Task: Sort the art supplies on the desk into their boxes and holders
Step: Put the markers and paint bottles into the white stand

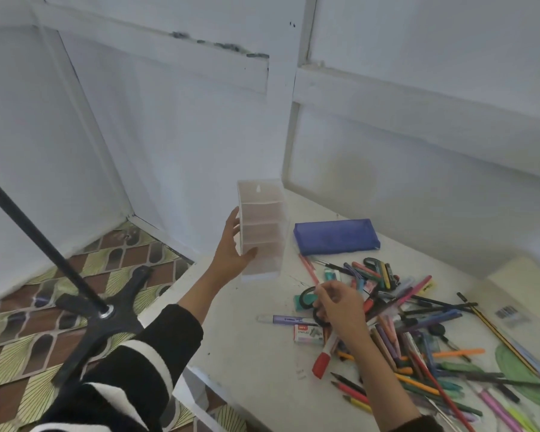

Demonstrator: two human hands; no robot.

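The white surface [250, 347] stands in a corner of pale walls, with a patterned floor [28, 335] and a black stand [100, 313] to its left. A loose heap of pens and pencils [418, 332] covers its right half. At the back lies a blue pencil case [335, 236], and just left of it stands a clear holder [261, 232] with stacked compartments, tilted slightly. The left hand [231, 251] grips the holder's left side, its fingers [233, 224] wrapped on the edge and the thumb across the front. The right hand [340, 302] hovers over the heap's left edge, fingers pinched narrowly on a pink pencil [309, 269]. Nearby lie a purple marker [286, 319], a staples box [307, 333] and a red-capped marker [323, 358].
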